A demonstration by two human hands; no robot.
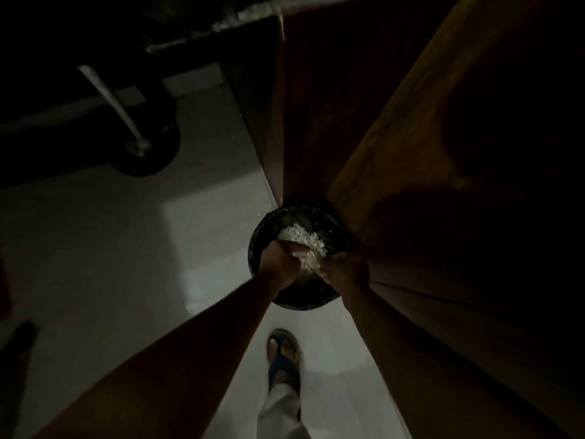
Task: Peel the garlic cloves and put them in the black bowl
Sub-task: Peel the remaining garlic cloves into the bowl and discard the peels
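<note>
1. The scene is very dim; the head camera looks straight down past two bare forearms to a pale tiled floor [95,248].
2. A round black container [262,229] stands on the floor against the corner of a brown wooden cabinet [395,137]. It may be the black bowl or a bin; the light is too poor to tell which.
3. Both hands reach down into the container's mouth, close together, nearly touching.
4. The left hand [278,261] has its fingers curled down around a clump of white papery flakes [302,240], which look like garlic skins. Its grip is closed on that clump.
5. The right hand [348,270] sits just to the right of the left one, its fingers bent over the near edge of the same white clump. It seems to be holding the flakes too, though shadow hides its fingertips.
6. The white flakes lie between the two hands and spread just beyond the left knuckles, inside the container's rim.
7. No whole garlic clove can be made out; anything under the flakes is hidden.
8. Below the hands, near the bottom of the view, a foot in a blue sandal [283,359] stands on the floor, with a light trouser leg [281,413] above it.
9. Far to the upper left of the hands, a pale metal leg [110,106] rises from a dark round base [148,153].
</note>
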